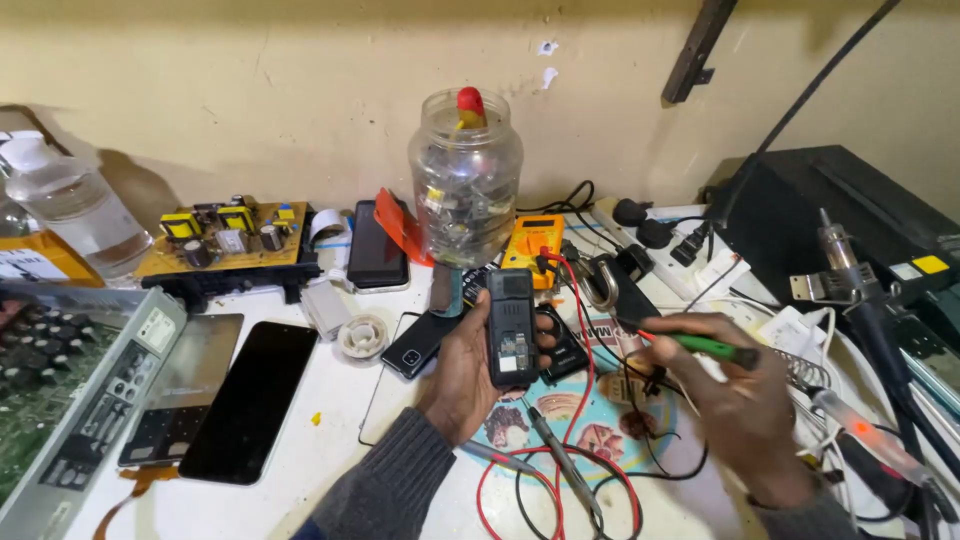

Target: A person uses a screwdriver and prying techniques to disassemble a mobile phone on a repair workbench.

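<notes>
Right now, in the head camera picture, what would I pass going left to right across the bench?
Clear plastic bottle → yellow circuit board → black phone lying face down → clear jar of small parts → open-backed phone in the left hand → green-handled tool in the right hand → hot-air gun handle.

Two bare hands showed, the left hand (462, 375) and the right hand (735, 405), without gloves, rings or a watch. The left forearm wore a dark grey ribbed knitted sleeve (385, 485) that ended in a snug cuff at the wrist. A similar grey knitted cuff (800, 518) showed at the right wrist.
</notes>
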